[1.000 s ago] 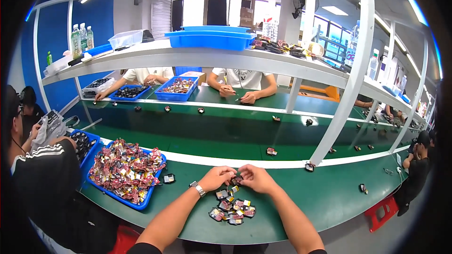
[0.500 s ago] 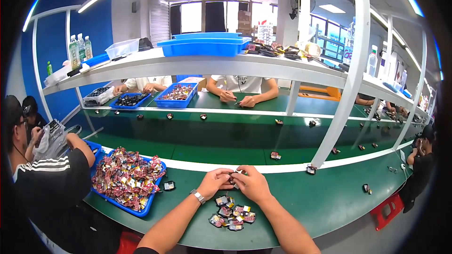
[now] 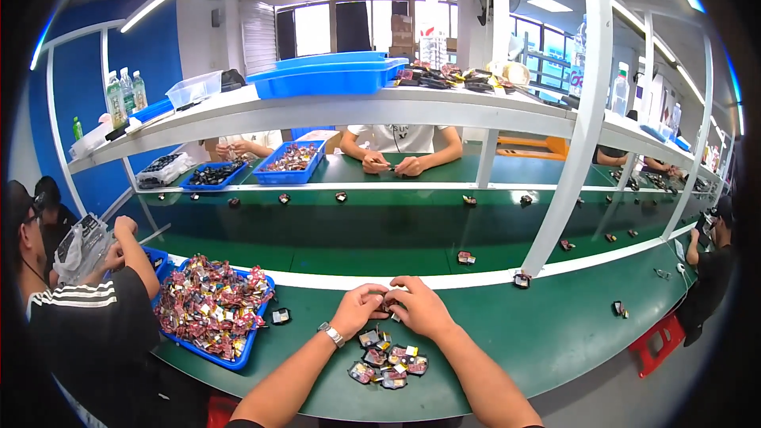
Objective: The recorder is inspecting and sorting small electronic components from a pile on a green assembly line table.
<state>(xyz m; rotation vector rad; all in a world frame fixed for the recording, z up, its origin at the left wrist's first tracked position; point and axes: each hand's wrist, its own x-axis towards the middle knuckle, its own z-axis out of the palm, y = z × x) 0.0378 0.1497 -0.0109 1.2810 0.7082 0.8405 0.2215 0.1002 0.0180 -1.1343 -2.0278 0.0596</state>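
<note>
— Fingers (image 3: 403,298) first: see them loose or closed?

— Closed, by all appearances. On left hand (image 3: 354,314) and right hand (image 3: 424,309) alike, bent inward, grasping one small dark piece (image 3: 388,306) between them, in the lower middle of the frame. Mostly covered from this view, so cannot tell the exact pinch.

— Notice any change there?

— Compared with a second ago, drawn closer together and hiding more of the piece. Would read that as closer handling of the same piece, not as setting it down.

— And round about?

— Just below, toward bottom centre, find a cluster of black-edged pieces (image 3: 392,360) on the green desk (image 3: 507,333), showing red, pale and yellow parts. Looks much the same as a second ago. At left, see a blue tray (image 3: 238,364) heaped with reddish parts (image 3: 210,309), with a lone black piece (image 3: 281,316) just beside its right edge.

— Spot anything different elsewhere?

— At upper left, note a co-worker's hands (image 3: 238,147), now brought together; a second ago, set wide apart. Seems to have no bearing on the held piece.
</note>
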